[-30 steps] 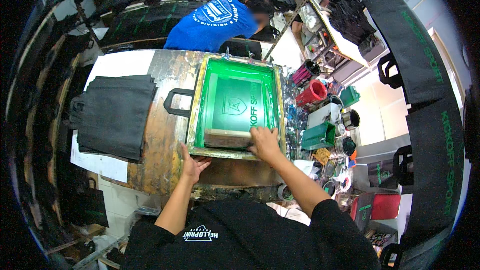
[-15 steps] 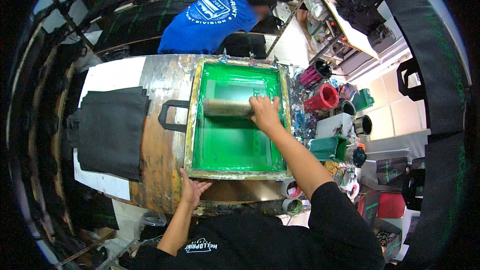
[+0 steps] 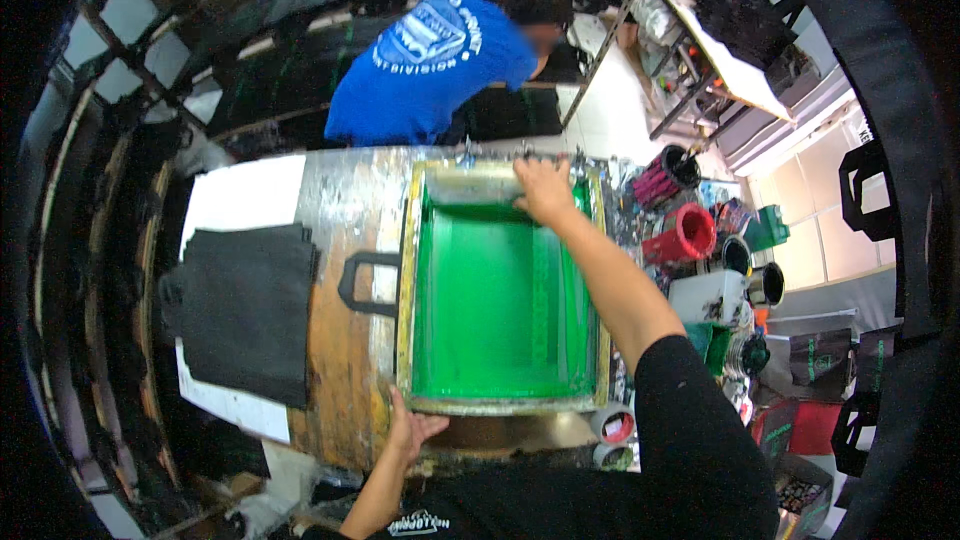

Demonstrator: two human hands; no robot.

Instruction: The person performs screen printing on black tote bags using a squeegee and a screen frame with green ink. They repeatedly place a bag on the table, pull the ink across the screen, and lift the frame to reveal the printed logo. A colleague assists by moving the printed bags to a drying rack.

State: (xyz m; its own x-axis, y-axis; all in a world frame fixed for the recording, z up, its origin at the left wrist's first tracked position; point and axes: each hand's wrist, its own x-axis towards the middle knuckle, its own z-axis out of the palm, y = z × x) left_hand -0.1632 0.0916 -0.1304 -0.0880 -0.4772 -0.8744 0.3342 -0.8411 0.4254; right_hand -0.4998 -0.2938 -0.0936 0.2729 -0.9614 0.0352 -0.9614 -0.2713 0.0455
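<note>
Two bare hands work a rectangular screen-printing frame point(image 3: 500, 290) that lies flat on a worn, paint-stained wooden table point(image 3: 345, 200). Its pale, paint-smeared rim surrounds a smooth mesh coated in wet, glossy green ink. The hands are far apart, at opposite ends of the frame. The right hand point(image 3: 545, 190) is stretched forward on a nearly straight arm, palm down, fingers curled over a long, flat squeegee point(image 3: 480, 188) at the far end of the mesh. The left hand point(image 3: 412, 432) presses against the near left corner of the frame, fingers spread over the rim and the wrist bent back; it rests there rather than closing around anything. A black loop handle point(image 3: 362, 283) sticks out from under the left edge of the frame.

Left of the frame, a stack of flat black fabric bags point(image 3: 245, 310) sits on a white sheet point(image 3: 245, 202). To the right, round ink tubs point(image 3: 690, 235) in red, white and dark colours crowd together just beside the frame. Beyond the table, another person in a blue shirt point(image 3: 430, 65) bends over.
</note>
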